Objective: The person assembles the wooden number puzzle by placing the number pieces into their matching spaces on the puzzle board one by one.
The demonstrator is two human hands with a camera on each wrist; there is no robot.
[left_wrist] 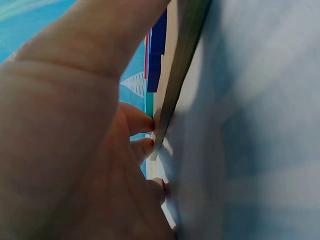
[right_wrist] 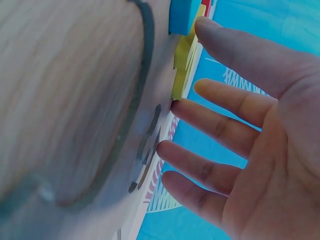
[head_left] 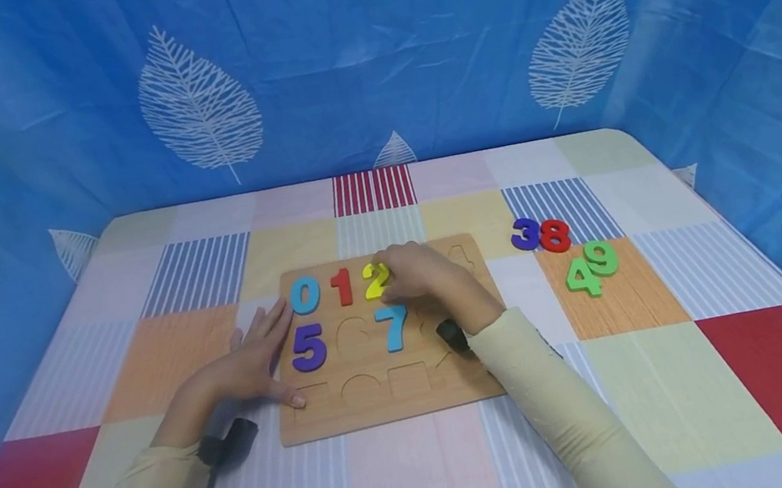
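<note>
- left hand (head_left: 257,365) flat, fingers splayed at the wooden board's (head_left: 386,415) left edge, thumb over its near left part; holds no numeral
- blue 0 (head_left: 295,296) & purple 5 (head_left: 309,348) nr left edge; red 1 (head_left: 342,287) next along far edge
- yellow 2 (head_left: 373,287) on the board nr far edge, just right of red 1; long axis runs far edge to near edge, top pointing far
- blue 7 (head_left: 394,329) just nearer the near edge
- right hand (head_left: 421,271) is the nearer one; yellow 2 lies left of its palm, at the fingertips; fingers fairly straight, spread wide abt it; can't tell how firm the contact is
- loose 3 (head_left: 529,233), 8 (head_left: 554,235), 4 (head_left: 590,283), 9 (head_left: 611,255) on the tabletop (head_left: 686,394), beyond board's right edge
</note>
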